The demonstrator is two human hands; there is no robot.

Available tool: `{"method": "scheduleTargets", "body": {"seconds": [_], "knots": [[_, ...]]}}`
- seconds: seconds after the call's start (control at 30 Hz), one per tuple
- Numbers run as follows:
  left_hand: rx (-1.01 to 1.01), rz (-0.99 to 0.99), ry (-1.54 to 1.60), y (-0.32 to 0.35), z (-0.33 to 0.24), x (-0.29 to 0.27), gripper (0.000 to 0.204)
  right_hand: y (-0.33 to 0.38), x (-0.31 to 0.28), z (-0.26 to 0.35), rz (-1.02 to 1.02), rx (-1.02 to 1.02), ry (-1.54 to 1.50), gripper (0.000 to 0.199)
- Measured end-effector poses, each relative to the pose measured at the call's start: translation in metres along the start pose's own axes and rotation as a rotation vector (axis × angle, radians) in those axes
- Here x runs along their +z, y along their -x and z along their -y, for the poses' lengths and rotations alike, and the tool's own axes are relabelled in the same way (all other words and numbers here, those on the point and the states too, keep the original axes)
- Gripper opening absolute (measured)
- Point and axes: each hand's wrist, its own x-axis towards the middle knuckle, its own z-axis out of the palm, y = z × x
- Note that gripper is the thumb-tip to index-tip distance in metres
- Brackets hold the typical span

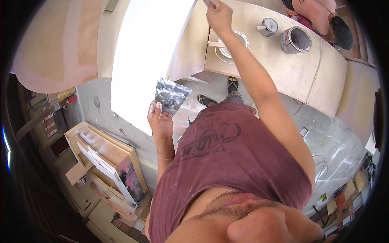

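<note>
We see our left hand (161,121) held low and near the body, palm up, its fingers curled under a flat, paint-smeared metal plate (172,94). The plate sticks out past the fingertips, its long axis pointing far and right, over the floor beside the white board (146,56). Our right arm stretches far over the plywood worktop (283,69); the right hand (219,16) is closed on a small tool, mostly cut off, just beyond the open tin (233,43).

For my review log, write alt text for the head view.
Seen from above, a person's left hand holds a grey smeared flat scraper, while the right hand reaches over a plywood table bearing two open tins and a white bowl.
</note>
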Motion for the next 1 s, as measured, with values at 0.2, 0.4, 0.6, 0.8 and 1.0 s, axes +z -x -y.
{"method": "scheduleTargets", "body": {"seconds": [0.2,0.4,0.6,0.8,1.0], "knots": [[-0.049,-0.054,0.01,-0.004,-0.002,0.01,0.028,0.082,-0.002,0.031,0.147,0.073,-0.046,0.026],[-0.01,-0.032,0.038,-0.008,-0.007,0.034,0.024,0.114,-0.051,0.086,0.351,0.278,-0.334,0.025],[0.134,0.069,-0.019,-0.027,-0.009,0.047,0.016,0.129,-0.092,0.124,0.75,0.386,-0.458,0.025],[0.052,-0.043,0.168,-0.012,-0.032,0.054,0.015,0.057,-0.064,0.027,0.365,0.551,-0.376,0.03],[-0.042,0.062,0.189,-0.005,-0.02,0.042,0.016,-0.056,0.02,-0.138,0.099,0.593,-1.038,0.028]]}}
